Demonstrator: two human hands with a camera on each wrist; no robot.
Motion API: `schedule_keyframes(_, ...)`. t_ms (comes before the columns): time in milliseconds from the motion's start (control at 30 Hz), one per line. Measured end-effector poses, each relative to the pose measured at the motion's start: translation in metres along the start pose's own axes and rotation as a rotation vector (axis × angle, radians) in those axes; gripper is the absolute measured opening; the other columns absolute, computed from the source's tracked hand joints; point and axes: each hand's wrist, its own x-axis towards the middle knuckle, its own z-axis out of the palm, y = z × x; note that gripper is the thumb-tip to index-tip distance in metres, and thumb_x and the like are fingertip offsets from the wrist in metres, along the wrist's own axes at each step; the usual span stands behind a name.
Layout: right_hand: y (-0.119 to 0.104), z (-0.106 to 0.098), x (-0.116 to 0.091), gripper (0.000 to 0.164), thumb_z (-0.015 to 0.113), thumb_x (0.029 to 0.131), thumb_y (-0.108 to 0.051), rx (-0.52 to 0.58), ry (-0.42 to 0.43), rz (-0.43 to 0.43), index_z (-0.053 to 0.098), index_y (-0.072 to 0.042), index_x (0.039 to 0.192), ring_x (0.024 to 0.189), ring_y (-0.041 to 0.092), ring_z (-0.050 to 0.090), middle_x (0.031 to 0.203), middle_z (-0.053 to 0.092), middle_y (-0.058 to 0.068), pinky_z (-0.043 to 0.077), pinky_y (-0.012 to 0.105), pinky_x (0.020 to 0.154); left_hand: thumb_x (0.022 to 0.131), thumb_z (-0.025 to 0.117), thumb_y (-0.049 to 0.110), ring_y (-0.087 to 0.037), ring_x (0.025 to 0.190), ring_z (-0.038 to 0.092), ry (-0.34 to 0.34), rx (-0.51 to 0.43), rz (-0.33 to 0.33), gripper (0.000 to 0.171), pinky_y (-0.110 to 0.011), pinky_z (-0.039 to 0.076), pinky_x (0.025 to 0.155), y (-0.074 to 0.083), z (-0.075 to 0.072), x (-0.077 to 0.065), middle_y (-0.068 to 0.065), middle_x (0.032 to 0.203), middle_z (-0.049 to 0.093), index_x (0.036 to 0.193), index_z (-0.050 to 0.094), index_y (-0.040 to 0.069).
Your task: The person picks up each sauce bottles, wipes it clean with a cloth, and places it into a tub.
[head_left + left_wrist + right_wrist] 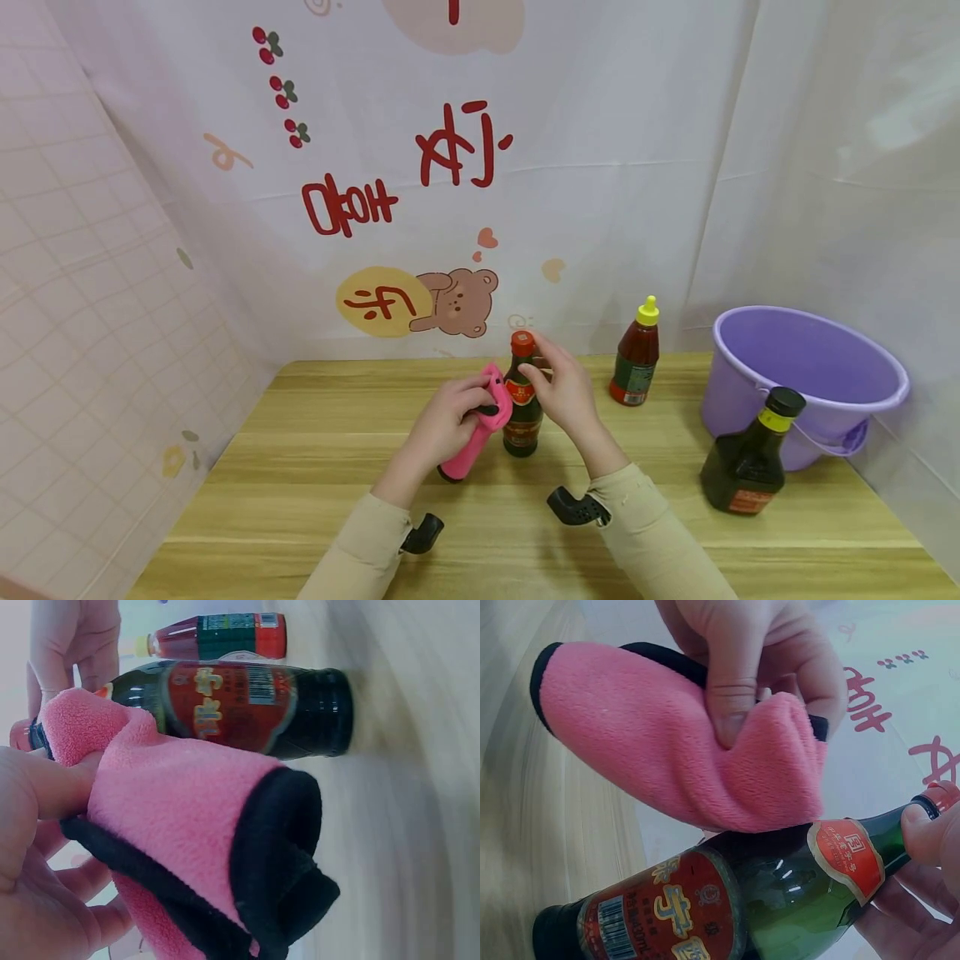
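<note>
My left hand (444,417) pinches a folded pink towel (467,448) with black edging, its thumb pressing into the plush side in the right wrist view. Just right of the towel, a dark green glass sauce bottle (522,432) with a red cap and red labels stands upright on the table. At the bottle's neck is my right hand (567,398); the right wrist view has its thumb (921,834) against the neck below the cap, the other fingers behind. In that view the towel (675,742) lies close against the bottle's shoulder; whether they touch I cannot tell.
A red sauce squeeze bottle (636,358) with a yellow tip stands behind to the right. Further right are a dark bottle (742,467) with a black cap and a purple bucket (731,392). A printed cloth backdrop (600,125) rises behind the wooden table (315,475).
</note>
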Motion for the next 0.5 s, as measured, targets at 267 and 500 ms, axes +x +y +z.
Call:
schedule_keyframes(267,0.000,0.000,0.000,0.051,0.071,0.090,-0.008,-0.001,0.005,-0.008,0.056,-0.006,0.139,0.097,0.034,0.069,0.119,0.064,0.019,0.057,0.047,0.082,0.076,0.062,-0.015,-0.033,0.116,0.060,0.009,-0.006,0.002,0.031,-0.048,0.046,0.099,-0.004,0.006,-0.009,-0.013,0.125,0.065,0.093,0.073,0.010)
schedule_keyframes(500,0.000,0.000,-0.001,0.050,0.071,0.091,-0.009,0.000,0.003,0.001,0.057,-0.007,0.139,0.098,0.034,0.069,0.119,0.064,0.019,0.057,0.046,0.082,0.076,0.064,-0.016,-0.033,0.115,0.060,0.003,-0.006,-0.010,0.031,-0.049,0.046,0.099,-0.006,0.008,-0.014,-0.012,0.125,0.065,0.091,0.071,0.010)
